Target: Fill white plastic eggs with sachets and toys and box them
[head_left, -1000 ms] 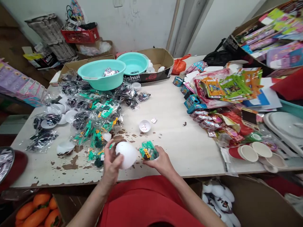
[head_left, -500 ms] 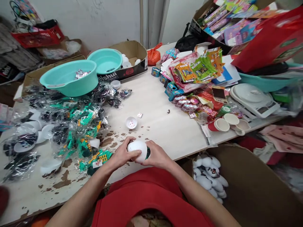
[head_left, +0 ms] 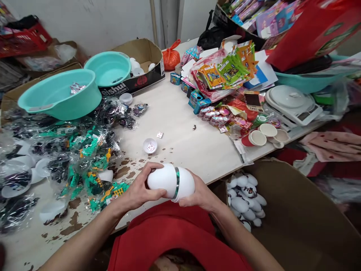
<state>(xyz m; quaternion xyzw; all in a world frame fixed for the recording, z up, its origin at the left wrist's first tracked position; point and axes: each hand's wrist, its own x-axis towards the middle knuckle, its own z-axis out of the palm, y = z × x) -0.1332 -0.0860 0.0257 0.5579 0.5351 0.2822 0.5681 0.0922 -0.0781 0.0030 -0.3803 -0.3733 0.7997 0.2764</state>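
Two white plastic egg halves meet in front of my red apron, a narrow gap between their rims showing something green and shiny inside. My left hand grips the left egg half, thumb along its near side. Around the right egg half my right hand is closed. Left of my hands lies a pile of clear bags with green and orange toy parts. A small white cup-like shell holding little printed packets stands beyond the hands, with one loose packet beside it.
Two turquoise basins stand at the back left before an open carton. Snack packets, paper cups and a white scale crowd the right side. Below the table's edge, a box holds several white eggs.
The green bagged toy from my right hand has gone between the egg halves, which have come together. My view has turned to the right.
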